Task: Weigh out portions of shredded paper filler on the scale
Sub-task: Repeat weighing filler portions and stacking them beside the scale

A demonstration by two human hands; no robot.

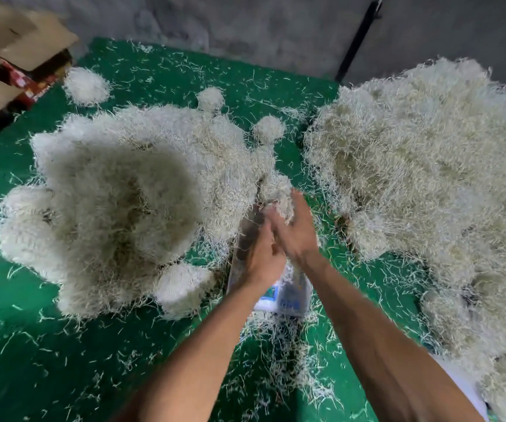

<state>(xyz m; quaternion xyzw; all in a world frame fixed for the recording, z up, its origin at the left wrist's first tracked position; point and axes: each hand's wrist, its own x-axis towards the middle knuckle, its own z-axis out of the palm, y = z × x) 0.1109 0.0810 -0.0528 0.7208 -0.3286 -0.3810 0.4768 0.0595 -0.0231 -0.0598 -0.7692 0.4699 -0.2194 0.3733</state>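
A green mat (47, 345) carries two big heaps of shredded paper, one on the right (428, 178) and one on the left (130, 202). Between them sits the scale (288, 296), half hidden under both hands. The right hand (295, 231) and left hand (262, 258) together clutch a small wad of shreds (279, 196) over it.

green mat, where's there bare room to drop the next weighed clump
Most open: the green mat near-left, below the left pile, with only stray shreds. Another patch lies far centre, behind the small clumps. Crowded: around the scale under both hands, and the whole right side beneath the right pile.
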